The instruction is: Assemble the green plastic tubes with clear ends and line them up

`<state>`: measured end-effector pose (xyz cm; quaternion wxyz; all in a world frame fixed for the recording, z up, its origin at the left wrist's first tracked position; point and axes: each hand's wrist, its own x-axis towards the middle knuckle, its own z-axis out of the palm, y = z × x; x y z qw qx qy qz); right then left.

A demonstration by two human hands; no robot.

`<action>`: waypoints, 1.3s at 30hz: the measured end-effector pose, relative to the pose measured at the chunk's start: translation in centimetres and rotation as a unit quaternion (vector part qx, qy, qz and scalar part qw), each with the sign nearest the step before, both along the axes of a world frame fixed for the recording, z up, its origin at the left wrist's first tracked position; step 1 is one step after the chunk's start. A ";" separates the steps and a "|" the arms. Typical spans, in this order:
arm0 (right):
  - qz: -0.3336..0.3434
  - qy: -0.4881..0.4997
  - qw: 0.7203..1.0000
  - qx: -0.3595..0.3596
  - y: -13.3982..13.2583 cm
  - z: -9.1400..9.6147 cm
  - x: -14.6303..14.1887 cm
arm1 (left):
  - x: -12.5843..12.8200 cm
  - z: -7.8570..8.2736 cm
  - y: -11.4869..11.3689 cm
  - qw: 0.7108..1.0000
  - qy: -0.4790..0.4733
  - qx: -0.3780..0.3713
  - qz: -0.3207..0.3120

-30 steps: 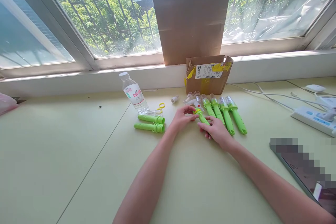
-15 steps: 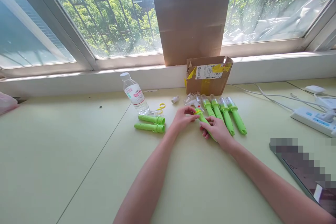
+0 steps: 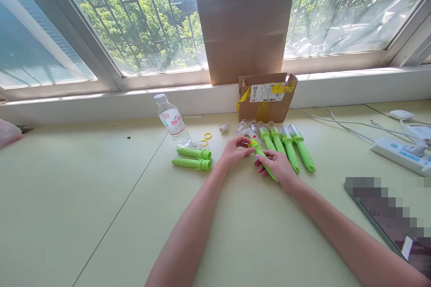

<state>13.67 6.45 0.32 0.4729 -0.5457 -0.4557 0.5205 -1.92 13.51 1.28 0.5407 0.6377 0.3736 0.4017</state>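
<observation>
Tilted over the table is a light green plastic tube, with a yellow ring around its upper end. My right hand is closed around the tube's body. The fingers of my left hand pinch at the ringed end. Just behind lie white and clear plastic pieces, one with a red dot. Several green tubes with clear caps are lined up to the right of my hands. On the left, two uncapped green tubes show threaded ends, near a loose yellow ring.
A water bottle stands at the left, behind the uncapped tubes. The open cardboard box rests against the window ledge. At the right are a power strip with cables and a phone. A small white part lies mid-table.
Both hands keep hold at the same place on the tube, with barely any motion. The whole view has shifted very slightly.
</observation>
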 end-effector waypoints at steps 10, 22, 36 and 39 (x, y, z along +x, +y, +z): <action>0.054 -0.006 0.998 -0.020 0.2 0.3 0.1 | 0.0 -0.1 0.0 1.000 0.008 0.013 0.006; 0.032 -0.070 0.997 0.018 0.2 -0.3 0.2 | -0.1 -0.2 0.1 1.000 -0.004 -0.004 -0.006; -0.066 -0.400 0.906 0.120 -0.6 0.1 -0.6 | 0.0 -0.4 -0.1 1.000 -0.008 0.009 0.023; -0.058 -0.493 0.859 0.123 -0.7 0.0 -0.7 | 0.1 -0.5 -0.1 1.000 -0.005 0.013 0.027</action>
